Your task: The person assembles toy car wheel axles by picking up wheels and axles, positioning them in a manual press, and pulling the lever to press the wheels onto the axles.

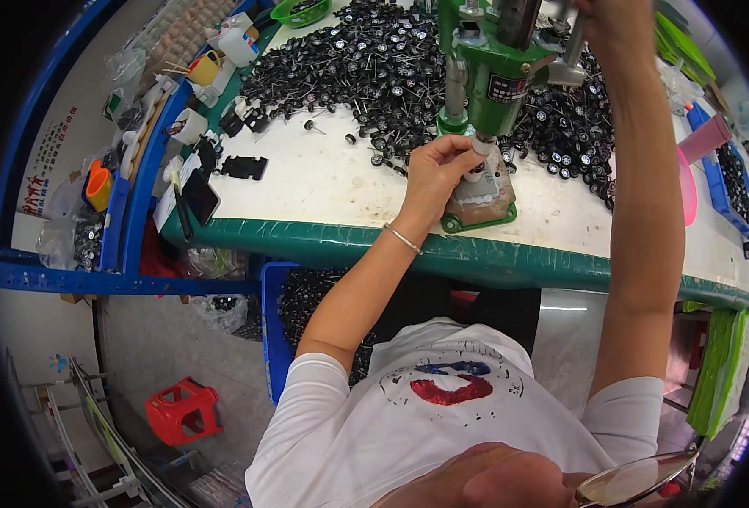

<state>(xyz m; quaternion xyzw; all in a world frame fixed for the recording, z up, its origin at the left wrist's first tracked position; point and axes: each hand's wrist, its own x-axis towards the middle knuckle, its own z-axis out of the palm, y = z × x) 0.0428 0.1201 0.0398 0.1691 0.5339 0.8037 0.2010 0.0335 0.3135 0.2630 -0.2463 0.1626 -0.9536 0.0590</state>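
Note:
A green hand press (497, 80) stands on the table in front of me, its ram pointing down over a metal base (483, 203). My left hand (439, 172) reaches in beside the ram tip, thumb and fingers pinched around something small that they mostly hide. At the top edge my right hand (620, 30) is closed round the press lever (574, 46), partly cut off by the picture's rim. Behind and beside the press spreads a large heap of small black wheels (391, 72), many with thin metal axles.
A flat black plate (244, 168) and a dark phone-like slab (200, 196) lie at the left of the table. Below its green front edge (323, 240) stands a blue bin (274, 339) of dark parts. A red stool (183, 411) is on the floor; a pink container (688, 182) stands right.

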